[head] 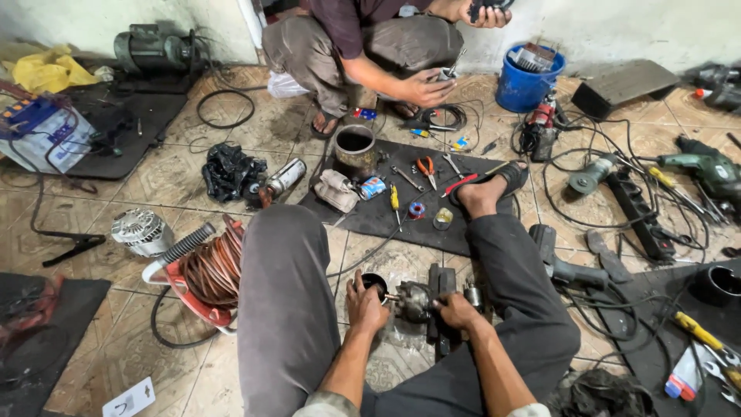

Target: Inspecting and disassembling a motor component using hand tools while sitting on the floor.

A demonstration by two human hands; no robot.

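Observation:
I sit on a tiled floor with my knees apart. My left hand point(365, 303) grips a small dark round part point(375, 283) at one end of a grey metal motor assembly point(414, 300). My right hand point(455, 310) holds the other side of that assembly, beside a dark block point(441, 281). Both hands are closed around the piece, which rests low between my legs. A black rubber mat point(401, 216) with pliers, screwdrivers and tape rolls lies just beyond.
Another person squats at the far side, holding a small tool point(448, 71). A coil of copper wire on a red frame point(212, 270) sits at my left knee. A blue bucket point(527, 79), drills, cables and a power strip point(637, 208) crowd the right.

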